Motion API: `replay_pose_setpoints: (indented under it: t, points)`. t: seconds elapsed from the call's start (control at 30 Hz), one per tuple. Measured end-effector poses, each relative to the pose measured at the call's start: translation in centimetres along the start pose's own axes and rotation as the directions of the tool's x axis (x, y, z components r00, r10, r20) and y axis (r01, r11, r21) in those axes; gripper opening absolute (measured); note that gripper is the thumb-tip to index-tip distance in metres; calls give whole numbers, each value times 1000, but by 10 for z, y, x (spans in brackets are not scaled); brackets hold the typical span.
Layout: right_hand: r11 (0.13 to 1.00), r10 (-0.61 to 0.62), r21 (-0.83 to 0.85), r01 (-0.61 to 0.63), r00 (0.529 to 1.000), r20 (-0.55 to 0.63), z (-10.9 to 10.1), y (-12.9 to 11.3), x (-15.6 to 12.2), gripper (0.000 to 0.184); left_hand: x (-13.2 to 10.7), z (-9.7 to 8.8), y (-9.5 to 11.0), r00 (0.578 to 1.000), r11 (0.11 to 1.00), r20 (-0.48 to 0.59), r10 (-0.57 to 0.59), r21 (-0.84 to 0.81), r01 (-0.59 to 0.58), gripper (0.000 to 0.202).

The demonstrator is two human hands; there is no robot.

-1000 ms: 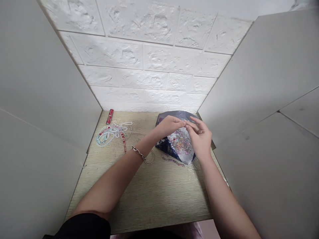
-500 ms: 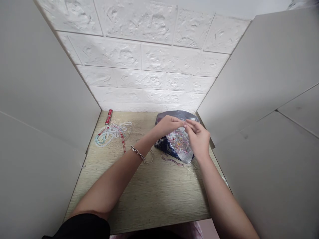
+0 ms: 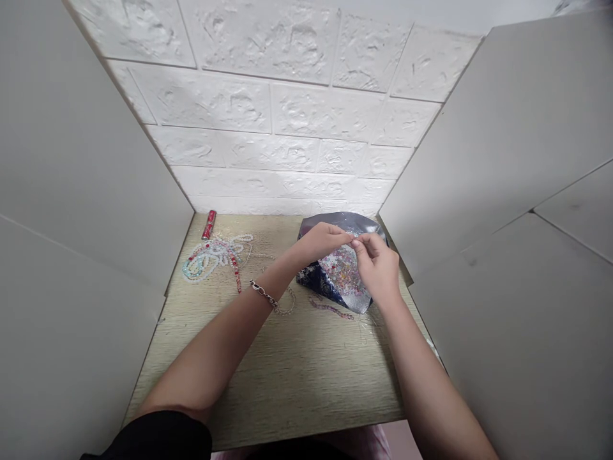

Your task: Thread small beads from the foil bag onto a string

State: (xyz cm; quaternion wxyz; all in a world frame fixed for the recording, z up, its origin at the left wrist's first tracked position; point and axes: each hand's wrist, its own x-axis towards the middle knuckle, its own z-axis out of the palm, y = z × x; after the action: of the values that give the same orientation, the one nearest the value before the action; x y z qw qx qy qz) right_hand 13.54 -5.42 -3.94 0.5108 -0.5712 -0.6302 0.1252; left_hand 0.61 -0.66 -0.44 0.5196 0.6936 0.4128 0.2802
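My left hand (image 3: 322, 243) and my right hand (image 3: 377, 263) meet fingertip to fingertip above an open silver and dark blue bag (image 3: 320, 281). Both are closed in a pinch; whatever sits between the fingers is too small to make out. Inside the bag lies a heap of small multicoloured beads (image 3: 345, 271). Just in front of it, a short string of pink and purple beads (image 3: 331, 309) rests on the table, with thin clear thread (image 3: 366, 329) trailing at its right end. A chain bracelet (image 3: 264, 294) circles my left wrist.
Tangled white, turquoise and red bead strings (image 3: 215, 255) lie at the left rear of the wooden table (image 3: 287, 377). Behind them is a red cylinder (image 3: 209, 225). White brick-patterned wall (image 3: 268, 147) closes off the back, and grey panels (image 3: 502, 255) flank both sides.
My right hand has shifted slightly left, and its fingers have drawn closer to those of my left hand. The left hand stays nearly in place.
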Motion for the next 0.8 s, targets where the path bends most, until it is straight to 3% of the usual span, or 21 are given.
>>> replay_pose_setpoints:
  t: [0.2, 0.3, 0.43, 0.57, 0.7, 0.8]
  points:
    - [982, -190, -22, 189, 980, -58, 0, -3, 2, 20, -2, -1, 7, 983, 989, 149, -106, -87, 120, 44]
    - [977, -214, -20, 213, 973, -85, 1, -4, 1, 16, -3, -2, 8, 973, 979, 196, -123, -136, 151, 53]
    - [978, -211, -13, 210, 972, -104, 2, -4, -1, 12, -3, -3, 7, 978, 979, 183, -104, -156, 133, 56]
    - [981, -183, 43, 191, 972, -147, 2, -6, -1, 9, -3, -5, 7, 980, 987, 189, -62, -131, 87, 47]
    - [980, -119, 122, 160, 949, -292, 1, -4, 2, 9, -8, -9, 11, 976, 1000, 219, 15, -3, -14, 38]
    - [970, 0, 225, 95, 920, -391, 0, 0, 5, 13, -13, -13, 16, 975, 1000, 220, 9, 24, -15, 36]
